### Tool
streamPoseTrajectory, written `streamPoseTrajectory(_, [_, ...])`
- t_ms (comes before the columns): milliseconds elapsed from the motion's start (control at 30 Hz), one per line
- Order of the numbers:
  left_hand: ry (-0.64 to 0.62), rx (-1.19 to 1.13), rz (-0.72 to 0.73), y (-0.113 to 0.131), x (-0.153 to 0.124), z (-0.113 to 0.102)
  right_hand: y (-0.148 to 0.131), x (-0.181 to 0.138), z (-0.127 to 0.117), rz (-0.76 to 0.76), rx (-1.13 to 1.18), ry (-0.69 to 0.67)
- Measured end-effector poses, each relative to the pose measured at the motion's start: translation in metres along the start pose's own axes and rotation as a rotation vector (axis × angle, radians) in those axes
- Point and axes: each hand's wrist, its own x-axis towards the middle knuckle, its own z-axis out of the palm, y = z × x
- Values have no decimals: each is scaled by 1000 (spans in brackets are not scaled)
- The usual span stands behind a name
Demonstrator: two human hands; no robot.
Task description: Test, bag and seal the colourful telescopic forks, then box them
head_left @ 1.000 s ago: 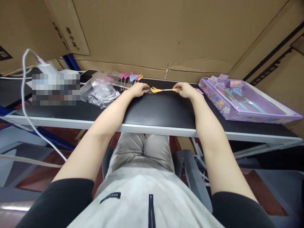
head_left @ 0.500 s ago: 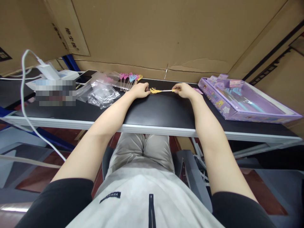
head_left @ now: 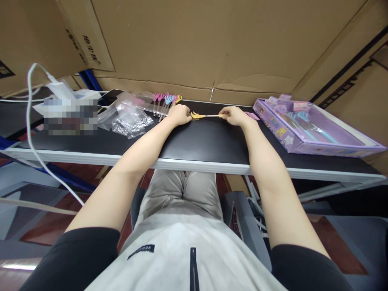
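Note:
A small telescopic back scratcher (head_left: 211, 116), with a yellow claw head, a thin metal rod and a yellow end, lies level between my two hands just over the black table. My left hand (head_left: 180, 114) is closed at the claw's tips; its fingers partly hide them. At the other end, my right hand (head_left: 233, 116) pinches the yellow end piece between thumb and fingers. Behind my left hand lies a row of similar back scratchers (head_left: 167, 99) with pink, blue and yellow claws, their rods partly covered by that hand.
Crumpled clear plastic bags (head_left: 130, 119) lie left of my left hand. A purple display box (head_left: 303, 139) holding blue-handled items stands at the right. Beside my right hand is a pink piece (head_left: 252, 116). A white cable (head_left: 29, 117) hangs at the left. Cardboard (head_left: 194, 48) walls the back.
My left hand has shifted very slightly to the right, and my right hand a little to the left with the back scratcher. Otherwise the scene is the same.

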Motion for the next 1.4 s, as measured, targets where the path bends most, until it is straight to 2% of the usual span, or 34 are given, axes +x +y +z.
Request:
streamPoseTrajectory(367, [-10,-22,-70,8,1,-4,6,3,3,23,7,-20])
streamPoseTrajectory(633, [-83,54,-113,16,-4,-6,9,5,4,13,7,-28])
streamPoseTrajectory(1000, [-208,160,-4,24,-10,-13,20,13,8,-35,20,-35])
streamPoseTrajectory(1200, [-139,134,23,20,-10,-10,22,13,10,-56,55,-15])
streamPoseTrajectory(1400, [-49,84,47,16,-6,-4,12,10,8,-27,88,-9])
